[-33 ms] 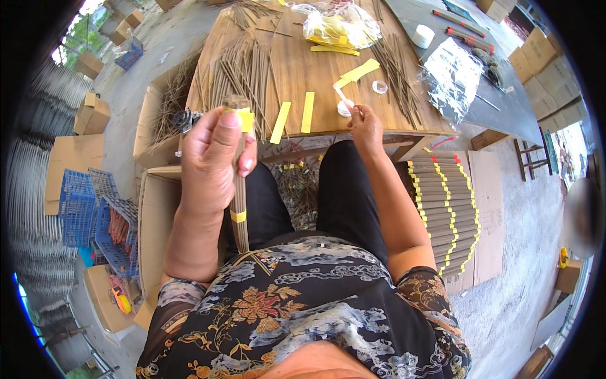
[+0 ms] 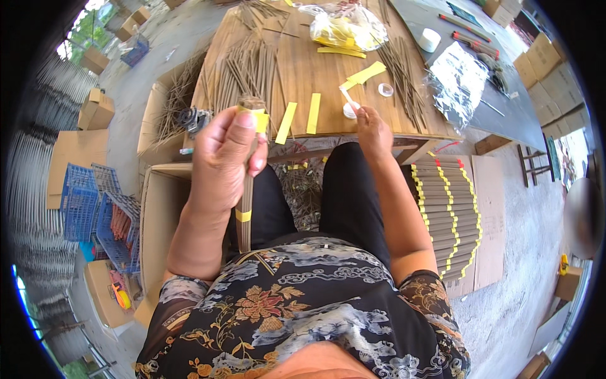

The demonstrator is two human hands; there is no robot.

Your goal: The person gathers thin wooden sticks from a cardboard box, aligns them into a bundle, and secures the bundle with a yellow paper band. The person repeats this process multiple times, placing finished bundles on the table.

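Observation:
Wrapped in my left hand (image 2: 221,155) is an upright bundle of thin brown sticks (image 2: 244,235), which look like incense sticks. A yellow paper band rings its lower part, and a yellow paper strip (image 2: 262,122) lies by my thumb near the top. My right hand (image 2: 375,134) pinches a small white flat stick (image 2: 346,96) above a small white jar (image 2: 350,112) at the table's near edge. The stick's tip reaches toward a yellow strip pile (image 2: 366,73). Two single yellow strips (image 2: 286,123) lie between my hands.
Loose brown sticks (image 2: 243,72) cover the left of the wooden table (image 2: 297,69). A clear bag (image 2: 347,25) of yellow strips sits at the back. Finished-looking banded bundles (image 2: 445,218) lie in a row on cardboard at right. An open carton (image 2: 161,208) and blue crates (image 2: 79,202) stand left.
The whole view has shifted slightly to the right. My left hand and its bundle sit a little further right; both hands keep their grips.

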